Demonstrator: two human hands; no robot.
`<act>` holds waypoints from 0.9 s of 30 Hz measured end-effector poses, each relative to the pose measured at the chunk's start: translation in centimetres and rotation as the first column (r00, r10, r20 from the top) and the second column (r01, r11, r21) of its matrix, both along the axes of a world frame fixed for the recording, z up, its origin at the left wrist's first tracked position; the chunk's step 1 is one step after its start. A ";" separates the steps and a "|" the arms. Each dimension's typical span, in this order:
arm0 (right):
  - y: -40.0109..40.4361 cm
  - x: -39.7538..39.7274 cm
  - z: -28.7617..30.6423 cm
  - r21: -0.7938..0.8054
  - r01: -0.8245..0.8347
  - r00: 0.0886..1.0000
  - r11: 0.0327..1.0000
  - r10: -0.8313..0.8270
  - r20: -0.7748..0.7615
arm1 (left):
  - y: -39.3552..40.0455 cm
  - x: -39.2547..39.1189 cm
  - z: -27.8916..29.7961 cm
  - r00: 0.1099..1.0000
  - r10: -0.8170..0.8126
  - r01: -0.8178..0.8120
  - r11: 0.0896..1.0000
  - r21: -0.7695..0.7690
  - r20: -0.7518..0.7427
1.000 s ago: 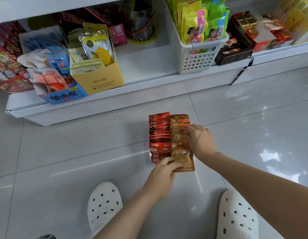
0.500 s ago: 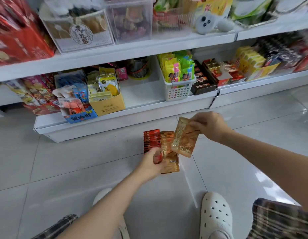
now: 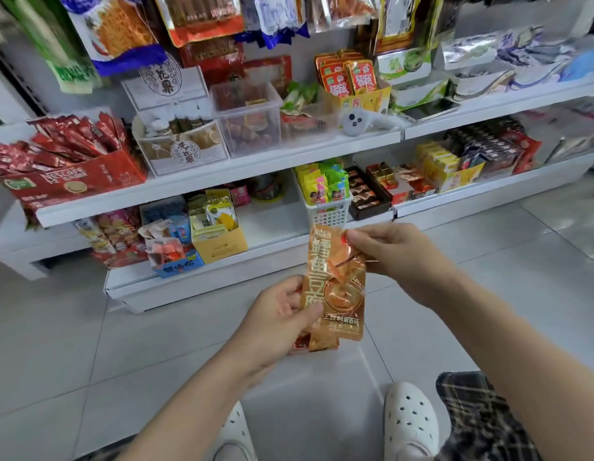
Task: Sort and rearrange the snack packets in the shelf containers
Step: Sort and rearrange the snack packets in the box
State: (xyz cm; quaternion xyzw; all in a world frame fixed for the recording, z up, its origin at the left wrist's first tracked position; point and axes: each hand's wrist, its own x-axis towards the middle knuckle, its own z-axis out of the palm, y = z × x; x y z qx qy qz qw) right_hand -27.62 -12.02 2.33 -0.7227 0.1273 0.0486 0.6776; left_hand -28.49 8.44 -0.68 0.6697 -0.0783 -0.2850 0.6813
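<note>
Hands at centre, above the tiled floor [image 3: 89,327] — left hand [image 3: 279,324] clamped around a stack of orange packets [image 3: 322,341], thumb across the front; right hand [image 3: 395,257] pinching the top of one orange packet [image 3: 338,281], upright, overlapping the stack. White basket [image 3: 328,211] on the bottom shelf [image 3: 275,227] just behind.

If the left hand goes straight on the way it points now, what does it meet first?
Probably the bare stretch of the bottom shelf, left of the white basket. The left hand holds orange packets pointing there, though depth is unclear.
</note>
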 end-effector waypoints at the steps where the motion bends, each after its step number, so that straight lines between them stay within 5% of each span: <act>1: -0.1 0.0 0.1 0.000 0.022 1.000 1.000 -0.022 -0.009 | 0.1 -0.1 0.3 1.000 -0.020 0.020 0.999 -0.025 -0.005; 12: 0.7 1.1 0.7 0.012 0.064 0.998 0.998 -0.064 -0.017 | 0.3 0.4 1.6 0.976 -0.020 -0.029 0.976 -0.217 -0.218; 15: 0.7 1.0 1.1 0.057 0.059 0.998 0.997 -0.060 0.009 | 0.3 0.3 2.3 0.912 -0.140 -0.047 0.898 -0.438 -0.385; 18: 0.9 0.7 1.4 0.177 0.000 0.999 0.984 -0.009 0.048 | -0.5 0.2 1.8 0.795 -0.194 -0.156 0.850 -0.503 -0.574; 23: 2.2 0.4 1.3 0.444 -0.109 0.993 0.890 0.079 0.086 | -2.0 -0.9 1.4 0.784 -0.204 -0.197 0.814 -0.547 -0.586; 27: 1.3 1.1 1.5 0.484 -0.062 0.997 0.873 0.071 0.000 | -2.2 0.1 2.2 0.924 0.097 -0.213 0.933 -0.288 -0.369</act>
